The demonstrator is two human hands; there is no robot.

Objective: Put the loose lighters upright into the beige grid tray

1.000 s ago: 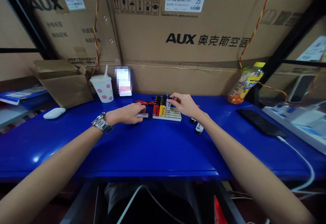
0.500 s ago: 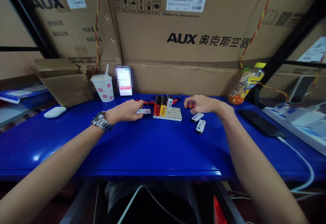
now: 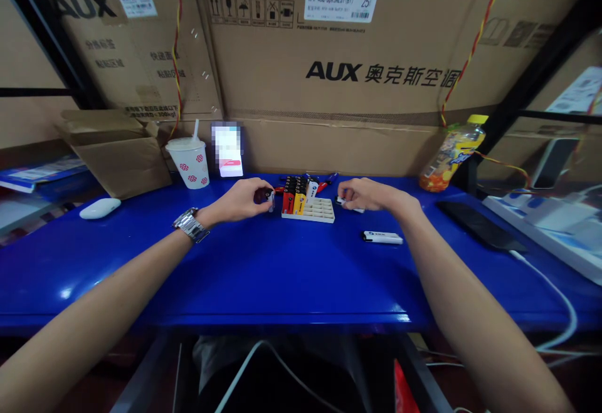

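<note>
A white slotted tray point(image 3: 316, 210) lies on the blue table point(image 3: 282, 269) and holds several upright lighters point(image 3: 297, 195), black-topped in red, yellow and white. My left hand point(image 3: 242, 198), with a metal watch on the wrist, is closed on a white lighter point(image 3: 269, 197) just left of the tray. My right hand point(image 3: 363, 193) is closed on another white lighter point(image 3: 345, 203) just right of the tray. A third white lighter point(image 3: 382, 237) lies flat on the table near my right forearm. Red lighters point(image 3: 323, 184) lie behind the tray.
Large AUX cardboard boxes point(image 3: 357, 68) wall the back. A paper cup with a straw point(image 3: 190, 161), a small open carton point(image 3: 117, 150) and a white mouse point(image 3: 100, 208) stand at left. An orange drink bottle point(image 3: 452, 153), a black phone point(image 3: 480, 226) and a white cable point(image 3: 559, 294) are at right.
My left hand lifted its white lighter and turned it toward the tray. My right hand picked one white lighter off the table; the other now lies flat, shifted right.
</note>
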